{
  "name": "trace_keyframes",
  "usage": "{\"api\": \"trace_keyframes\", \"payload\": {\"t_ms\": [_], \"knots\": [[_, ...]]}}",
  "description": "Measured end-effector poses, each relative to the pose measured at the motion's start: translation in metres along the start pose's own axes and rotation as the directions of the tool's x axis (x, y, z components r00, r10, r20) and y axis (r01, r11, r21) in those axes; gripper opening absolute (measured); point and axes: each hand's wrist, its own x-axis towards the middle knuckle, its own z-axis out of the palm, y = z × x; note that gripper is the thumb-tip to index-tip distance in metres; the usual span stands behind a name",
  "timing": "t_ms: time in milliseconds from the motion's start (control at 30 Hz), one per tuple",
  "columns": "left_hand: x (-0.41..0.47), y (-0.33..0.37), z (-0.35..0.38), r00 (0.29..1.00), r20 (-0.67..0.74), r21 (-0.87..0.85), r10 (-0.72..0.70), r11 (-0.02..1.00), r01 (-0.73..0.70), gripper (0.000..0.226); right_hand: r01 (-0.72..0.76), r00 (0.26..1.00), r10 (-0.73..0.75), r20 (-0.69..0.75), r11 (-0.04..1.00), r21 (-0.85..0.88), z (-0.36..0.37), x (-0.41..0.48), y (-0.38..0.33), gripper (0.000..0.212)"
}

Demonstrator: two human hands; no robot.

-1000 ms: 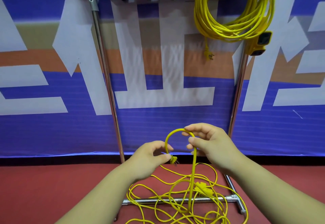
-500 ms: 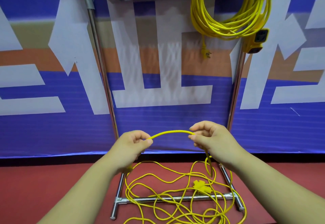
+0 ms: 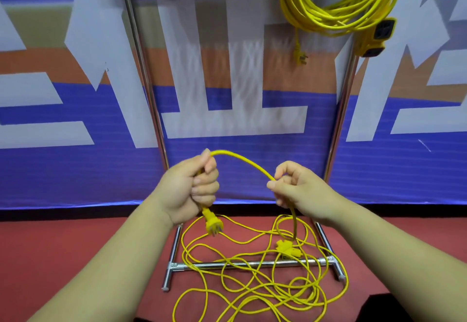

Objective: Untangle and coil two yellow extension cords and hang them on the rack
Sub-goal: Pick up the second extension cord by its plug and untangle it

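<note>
1. Left hand [image 3: 187, 187] is fisted round the cord [image 3: 240, 157] near its end. The plug [image 3: 212, 223] hangs just below the fist.
2. Right hand [image 3: 300, 190] pinches the same cord. A short span arches between the hands, left to right.
3. Below the right hand the cord drops to the tangle [image 3: 252, 283] on the floor, across the rack [image 3: 199, 266] base.
4. Other coil [image 3: 326, 24] hangs upper right.
5. Judgement: the right hand is nearer the slack, so it feeds the next loop leftward.

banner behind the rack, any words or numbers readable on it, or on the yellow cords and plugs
Nothing here reads as text.
banner: big white strokes on blue and orange, cropped by the frame, no word can be made out.
socket block on the hung cord: no legible marking.
plug of the loose cord: no marking shows.
</note>
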Motion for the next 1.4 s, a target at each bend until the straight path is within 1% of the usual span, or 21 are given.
{"api": "trace_keyframes", "payload": {"t_ms": [100,167,200,267,333,367,400,433,500,533,567,600,733,800,900,933,1067,1200,1267,1333,1400], "knots": [[0.0,0.014,-0.012,0.982,-0.132,-0.2,0.134,0.967,-0.159,0.037,-0.043,0.998,0.047,0.03,0.992,-0.114,0.0,0.002,0.01,0.021],[-0.001,0.02,-0.023,0.947,-0.259,-0.225,0.19,0.942,-0.25,0.037,-0.065,0.997,0.07,0.032,0.989,-0.136,-0.002,0.003,0.015,0.02],[-0.001,0.02,-0.028,0.927,-0.317,-0.195,0.202,0.942,-0.272,0.037,-0.069,0.997,0.073,0.031,0.99,-0.127,-0.003,0.004,0.017,0.019],[0.001,0.013,-0.033,0.891,-0.4,-0.069,0.216,0.962,-0.265,0.035,-0.061,0.997,0.066,0.036,0.99,-0.124,-0.003,0.005,0.016,0.018],[0.003,-0.001,-0.035,0.878,-0.42,0.115,0.228,0.973,-0.198,0.03,-0.027,0.999,0.034,0.041,0.983,-0.179,-0.001,0.005,0.013,0.019],[0.004,-0.007,-0.034,0.885,-0.407,0.228,0.228,0.963,-0.143,0.026,-0.009,0.999,0.017,0.036,0.977,-0.214,0.001,0.004,0.011,0.02],[0.004,-0.014,-0.032,0.897,-0.381,0.363,0.222,0.929,-0.076,0.021,0.005,1.0,0.0,0.024,0.971,-0.24,0.003,0.004,0.009,0.021],[0.005,-0.02,-0.029,0.914,-0.346,0.519,0.211,0.855,-0.001,0.017,0.015,1.0,-0.014,0.006,0.968,-0.251,0.005,0.004,0.007,0.021],[0.006,-0.033,-0.023,0.948,-0.256,0.802,0.187,0.589,0.1,0.01,0.035,0.999,-0.043,-0.027,0.971,-0.236,0.01,0.004,0.002,0.021],[0.007,-0.04,-0.02,0.962,-0.218,0.873,0.166,0.474,0.115,0.007,0.045,0.998,-0.056,-0.042,0.974,-0.221,0.012,0.004,-0.001,0.02],[0.009,-0.046,-0.017,0.97,-0.202,0.899,0.137,0.419,0.128,0.008,0.052,0.996,-0.064,-0.055,0.979,-0.198,0.013,0.004,-0.004,0.02],[0.011,-0.051,-0.014,0.973,-0.205,0.896,0.104,0.42,0.144,0.012,0.058,0.995,-0.07,-0.065,0.985,-0.163,0.015,0.004,-0.007,0.019],[0.015,-0.063,-0.005,0.984,-0.179,0.822,-0.004,0.549,0.152,0.029,0.05,0.991,-0.046,-0.123,0.998,0.034,0.02,0.001,-0.018,0.018],[0.014,-0.065,0.0,0.987,-0.161,0.793,-0.015,0.593,0.139,0.035,0.033,0.988,-0.008,-0.155,0.987,0.156,0.021,-0.001,-0.023,0.018],[0.013,-0.066,0.009,0.987,-0.161,0.736,-0.01,0.665,0.126,0.031,0.022,0.98,0.034,-0.194,0.96,0.279,0.02,-0.004,-0.028,0.017],[0.013,-0.067,0.011,0.989,-0.147,0.731,-0.005,0.673,0.112,0.028,0.021,0.978,0.046,-0.203,0.949,0.315,0.02,-0.004,-0.029,0.017],[0.015,-0.071,0.019,0.994,-0.105,0.774,0.012,0.629,0.074,0.014,0.019,0.973,0.087,-0.215,0.895,0.446,0.016,-0.004,-0.029,0.015],[0.019,-0.074,0.023,0.994,-0.11,0.769,0.027,0.636,0.068,0.005,0.024,0.972,0.092,-0.216,0.875,0.483,0.012,-0.006,-0.029,0.013],[0.02,-0.073,0.025,0.993,-0.11,0.759,0.045,0.649,0.054,0.005,0.042,0.97,0.075,-0.233,0.887,0.46,0.009,-0.007,-0.03,0.018],[0.021,-0.067,0.027,0.987,-0.138,0.719,0.086,0.694,0.04,0.006,0.085,0.958,0.025,-0.287,0.927,0.366,0.006,-0.009,-0.03,0.028],[0.021,-0.058,0.027,0.973,-0.178,0.681,0.146,0.732,0.015,0.004,0.137,0.939,-0.042,-0.343,0.956,0.26,0.005,-0.009,-0.03,0.033]]}}
